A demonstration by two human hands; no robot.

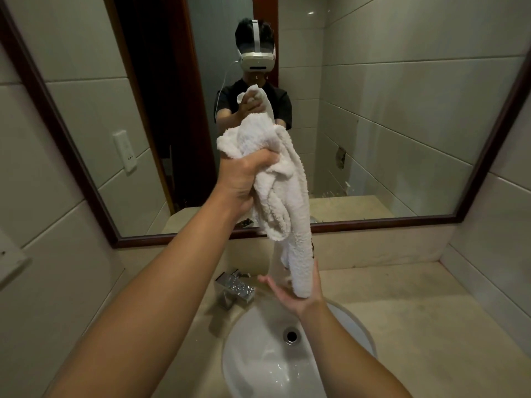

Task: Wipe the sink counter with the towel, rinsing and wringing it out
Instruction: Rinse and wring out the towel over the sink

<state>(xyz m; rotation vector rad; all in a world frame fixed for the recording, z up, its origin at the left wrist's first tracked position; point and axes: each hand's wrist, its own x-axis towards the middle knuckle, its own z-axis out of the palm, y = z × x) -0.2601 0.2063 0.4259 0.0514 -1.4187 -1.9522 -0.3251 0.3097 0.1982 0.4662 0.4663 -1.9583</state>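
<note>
Head view: beige counter, tiled walls; left hand grips towel, right hand fingers spread beneath.

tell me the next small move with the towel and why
Probably close the right hand round the towel's hanging end. The left hand already grips the top above the sink, while the right palm lies open under it, ready to wring.

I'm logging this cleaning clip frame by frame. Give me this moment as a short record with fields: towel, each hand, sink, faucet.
towel: white towel, bunched, hanging in the air above the sink
left hand: left hand grips the towel's upper part
right hand: right hand open, palm up, under the towel's lower end
sink: white basin, wet, drain open
faucet: chrome faucet, no water visible
</note>
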